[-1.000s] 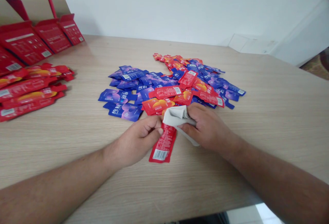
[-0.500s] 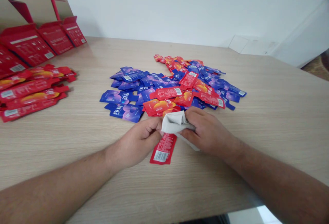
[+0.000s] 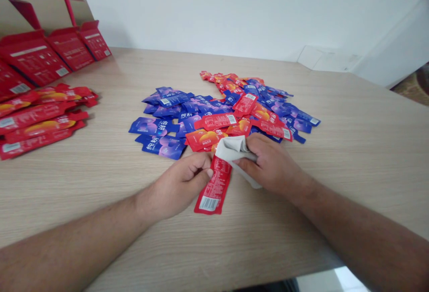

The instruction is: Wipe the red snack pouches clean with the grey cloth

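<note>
Near the front edge of the wooden table, the person's left hand is gripping a red sachet, its fingers curling tightly around the packet's upper part, with only a narrow gap left between them and the palm. The right hand is closing on a grey cloth, its fingers pressing the fabric down over the top end of the sachet. The hands are close together, with the sachet and cloth between them.

Compared with the earlier frame, the cloth is sitting higher and further right, so more of the sachet's printed face is showing.

The sachet is tilting across the table, its lower end hanging below the left hand and reaching toward the front edge. Its white barcode is facing up near that end, and the packet looks flat and intact.

Just beyond the hands, a loose pile of blue and red sachets is spreading across the middle of the table. Toward the left edge, more red sachets are lying in a rough heap, and open red cartons are standing at the far left corner.
</note>
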{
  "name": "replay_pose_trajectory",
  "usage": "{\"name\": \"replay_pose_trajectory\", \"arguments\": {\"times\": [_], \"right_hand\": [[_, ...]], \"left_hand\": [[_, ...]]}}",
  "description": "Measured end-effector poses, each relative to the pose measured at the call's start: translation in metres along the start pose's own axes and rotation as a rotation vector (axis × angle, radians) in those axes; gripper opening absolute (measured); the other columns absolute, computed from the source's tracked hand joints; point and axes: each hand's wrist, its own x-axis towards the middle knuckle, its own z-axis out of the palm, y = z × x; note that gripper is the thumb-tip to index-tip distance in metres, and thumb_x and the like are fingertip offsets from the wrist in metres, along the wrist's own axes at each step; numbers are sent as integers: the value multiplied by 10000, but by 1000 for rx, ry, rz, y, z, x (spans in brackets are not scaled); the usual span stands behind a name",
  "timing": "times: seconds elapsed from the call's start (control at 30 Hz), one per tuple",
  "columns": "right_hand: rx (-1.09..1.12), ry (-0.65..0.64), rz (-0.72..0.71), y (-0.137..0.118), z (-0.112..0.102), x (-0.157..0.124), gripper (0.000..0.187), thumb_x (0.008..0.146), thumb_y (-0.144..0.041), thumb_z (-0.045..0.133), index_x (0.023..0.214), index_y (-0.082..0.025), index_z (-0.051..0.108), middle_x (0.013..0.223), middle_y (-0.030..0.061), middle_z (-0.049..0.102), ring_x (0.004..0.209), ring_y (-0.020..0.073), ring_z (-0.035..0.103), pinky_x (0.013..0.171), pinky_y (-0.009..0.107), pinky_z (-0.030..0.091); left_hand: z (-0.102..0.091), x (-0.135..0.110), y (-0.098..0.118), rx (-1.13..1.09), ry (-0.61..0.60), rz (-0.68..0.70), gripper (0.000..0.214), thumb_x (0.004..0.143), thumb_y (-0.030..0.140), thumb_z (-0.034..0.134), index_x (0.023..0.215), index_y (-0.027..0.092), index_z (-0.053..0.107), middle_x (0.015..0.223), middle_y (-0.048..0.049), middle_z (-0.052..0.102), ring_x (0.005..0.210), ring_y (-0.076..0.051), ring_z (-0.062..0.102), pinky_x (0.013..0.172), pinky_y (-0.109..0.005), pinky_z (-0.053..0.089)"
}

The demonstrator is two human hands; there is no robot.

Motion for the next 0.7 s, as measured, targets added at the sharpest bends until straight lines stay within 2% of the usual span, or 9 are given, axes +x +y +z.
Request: {"name": "replay_pose_trajectory", "arguments": {"times": [0.13,0.3,0.47,0.63,0.7], "right_hand": [[53,-109,-56,-2,-1,-2,170,953,-329,644,931,-194,543,963,58,614,831,205,585,726,318,447],[-14,20,8,1,1,-1,191,970,-360,631,924,-197,543,944,65,616,864,225,583,753,330,446],[38,-101,-45,-2,0,-2,160,953,-323,638,934,-192,547,957,57,611,837,208,586,737,321,449],[2,5,8,0,0,0,187,969,-365,625,938,-194,558,943,67,621,864,229,585,757,340,455],[18,-28,-7,-1,0,0,179,961,-355,630,933,-194,555,950,68,620,861,227,586,752,339,457]], "left_hand": [[0,2,3,42,-18,9,162,978,240,525,835,169,555,836,-4,590,777,-141,532,705,-262,453],[1,1,4,16,13,1,256,1000,254,482,754,181,488,736,24,519,668,-114,469,629,-243,419],[0,1,4,43,-29,-8,174,977,244,517,817,175,530,815,4,568,749,-133,512,680,-254,444],[1,0,3,7,5,-16,249,998,272,483,765,183,487,737,25,511,661,-114,453,613,-239,416],[1,0,4,10,-7,-14,233,997,273,490,784,180,504,760,18,533,683,-120,474,632,-246,427]]}}
